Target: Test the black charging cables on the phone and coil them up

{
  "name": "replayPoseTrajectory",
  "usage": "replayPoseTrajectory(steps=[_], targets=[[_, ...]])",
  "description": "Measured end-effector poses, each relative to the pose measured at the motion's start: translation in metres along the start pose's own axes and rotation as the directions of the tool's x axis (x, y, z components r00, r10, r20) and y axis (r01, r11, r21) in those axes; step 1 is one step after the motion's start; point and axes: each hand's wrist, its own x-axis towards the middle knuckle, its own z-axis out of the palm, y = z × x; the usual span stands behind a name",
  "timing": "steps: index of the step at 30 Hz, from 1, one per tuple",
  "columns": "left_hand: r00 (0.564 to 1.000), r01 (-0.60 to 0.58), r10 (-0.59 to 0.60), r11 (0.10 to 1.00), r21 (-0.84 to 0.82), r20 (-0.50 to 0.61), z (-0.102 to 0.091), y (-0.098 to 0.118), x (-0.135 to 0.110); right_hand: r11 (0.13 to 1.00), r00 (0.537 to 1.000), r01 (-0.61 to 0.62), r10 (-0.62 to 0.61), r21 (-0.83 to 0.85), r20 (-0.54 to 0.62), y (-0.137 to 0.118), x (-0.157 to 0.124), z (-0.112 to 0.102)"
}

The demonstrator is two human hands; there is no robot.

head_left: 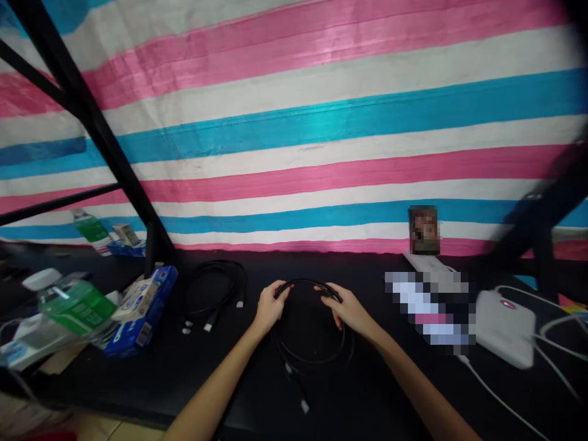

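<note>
My left hand (pixel 270 304) and my right hand (pixel 345 308) both grip the top of a coiled black cable (pixel 309 346) over the black table (pixel 367 404). The fingers of each hand are closed round the coil's upper arc, left and right of its middle. The rest of the loop hangs down onto the table between my forearms, with its plug ends (pixel 303 404) trailing toward me. A second coiled black cable (pixel 215 294) lies on the table to the left, untouched, its connectors pointing toward the front.
A blue box (pixel 142 318) and green-labelled clear packages (pixel 73 306) lie at the left. A white power box (pixel 505 327) with white cords sits at the right. A black frame post (pixel 92 122) slants up at the left. A striped tarp hangs behind.
</note>
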Motion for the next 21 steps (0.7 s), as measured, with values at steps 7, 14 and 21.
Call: replayPoseTrajectory(steps=[7, 14, 21], targets=[[0.989, 0.109, -0.141, 0.878, -0.466, -0.035, 0.007, -0.001, 0.001, 0.794, 0.955, -0.160, 0.274, 0.586, -0.110, 0.003, 0.005, 0.018], [0.969, 0.173, -0.244, 0.606, -0.777, 0.025, -0.007, -0.001, 0.008, 0.805, 0.965, -0.260, 0.239, 0.533, 0.110, -0.014, -0.014, 0.037], [0.957, 0.242, -0.266, 0.523, -0.817, 0.114, -0.009, -0.001, 0.009, 0.861, 0.959, -0.279, 0.270, 0.426, 0.082, 0.000, -0.011, 0.035]])
